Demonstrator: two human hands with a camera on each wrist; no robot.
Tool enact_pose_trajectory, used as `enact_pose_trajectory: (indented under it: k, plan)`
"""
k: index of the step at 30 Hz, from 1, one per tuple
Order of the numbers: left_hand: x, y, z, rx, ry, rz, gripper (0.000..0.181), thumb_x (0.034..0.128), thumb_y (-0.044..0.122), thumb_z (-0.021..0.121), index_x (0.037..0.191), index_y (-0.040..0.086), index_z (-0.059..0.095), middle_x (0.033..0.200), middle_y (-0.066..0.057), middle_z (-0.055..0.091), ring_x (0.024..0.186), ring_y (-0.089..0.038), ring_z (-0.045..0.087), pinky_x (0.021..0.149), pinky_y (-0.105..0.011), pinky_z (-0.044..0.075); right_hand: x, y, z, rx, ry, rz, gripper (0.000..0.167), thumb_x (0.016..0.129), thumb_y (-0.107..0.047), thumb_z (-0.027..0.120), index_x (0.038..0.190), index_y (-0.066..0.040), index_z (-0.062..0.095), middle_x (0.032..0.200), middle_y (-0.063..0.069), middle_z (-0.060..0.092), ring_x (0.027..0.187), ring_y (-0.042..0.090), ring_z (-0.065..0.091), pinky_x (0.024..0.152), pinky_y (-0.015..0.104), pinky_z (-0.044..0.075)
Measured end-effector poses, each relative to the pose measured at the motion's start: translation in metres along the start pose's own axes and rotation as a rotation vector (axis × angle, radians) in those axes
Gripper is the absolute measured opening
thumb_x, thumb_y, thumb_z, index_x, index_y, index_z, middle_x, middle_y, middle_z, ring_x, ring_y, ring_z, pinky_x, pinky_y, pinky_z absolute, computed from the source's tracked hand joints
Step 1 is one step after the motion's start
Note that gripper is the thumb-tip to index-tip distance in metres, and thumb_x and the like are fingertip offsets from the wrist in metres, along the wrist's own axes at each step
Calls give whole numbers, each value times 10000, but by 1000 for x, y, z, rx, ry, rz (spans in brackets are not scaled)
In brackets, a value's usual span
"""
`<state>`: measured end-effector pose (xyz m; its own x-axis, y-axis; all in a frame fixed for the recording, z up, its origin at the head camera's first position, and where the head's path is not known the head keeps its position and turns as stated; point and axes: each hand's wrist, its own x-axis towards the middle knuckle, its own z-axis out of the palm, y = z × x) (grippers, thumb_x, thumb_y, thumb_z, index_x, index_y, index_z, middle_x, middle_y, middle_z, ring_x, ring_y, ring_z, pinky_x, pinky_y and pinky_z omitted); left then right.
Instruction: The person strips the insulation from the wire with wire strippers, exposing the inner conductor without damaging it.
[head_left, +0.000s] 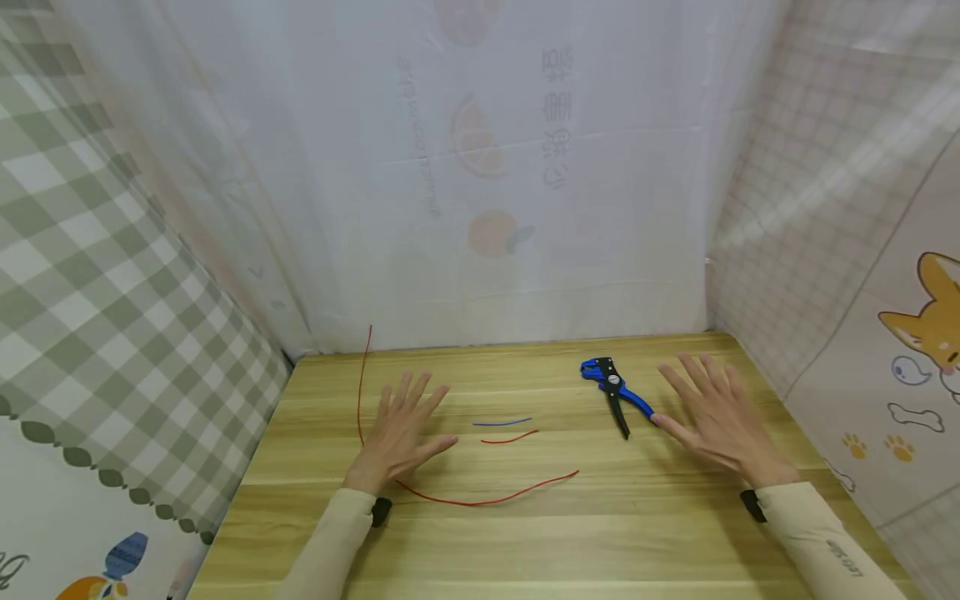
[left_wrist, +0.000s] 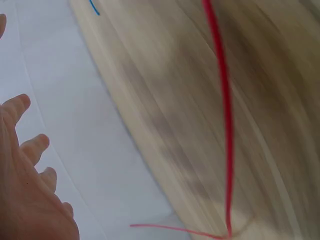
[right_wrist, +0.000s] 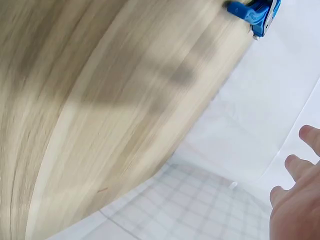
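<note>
With fingers spread and nothing held, my left hand (head_left: 397, 440) hovers over a long red wire (head_left: 480, 504). The wire's bend is hidden behind the hand; in the left wrist view the red wire (left_wrist: 227, 125) runs close by the camera. A short blue wire (head_left: 502, 423) and a short red wire (head_left: 510, 439) lie to that hand's right. My right hand (head_left: 723, 421) is spread too, holding nothing. Its thumb tip overlaps the end of the blue handle of a wire stripper (head_left: 613, 382); whether they touch I cannot tell. The stripper's head (right_wrist: 255, 14) shows in the right wrist view.
The wood-grain table (head_left: 600, 542) meets a pale printed curtain (head_left: 495, 308) at its back edge. A green checked cloth (head_left: 135, 250) hangs on the left, and a sheet with a cartoon dog (head_left: 937, 325) on the right. The long wire's far end reaches over the back edge.
</note>
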<state>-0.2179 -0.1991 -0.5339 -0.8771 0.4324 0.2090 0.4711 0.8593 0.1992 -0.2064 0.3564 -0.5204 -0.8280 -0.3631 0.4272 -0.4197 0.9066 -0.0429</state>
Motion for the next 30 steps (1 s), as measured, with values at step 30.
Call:
enact_pose_trajectory:
  k: [30]
  plan:
    - [48, 44, 35, -316, -142, 51, 757, 1094, 539, 694, 1718, 162, 487, 1806, -195, 409, 1730, -502, 257, 1372, -759, 204, 20, -40, 23, 275, -136, 157, 1032, 940, -543, 867, 1693, 11, 430, 1715, 347, 424, 1626, 647, 289, 1305, 823, 218]
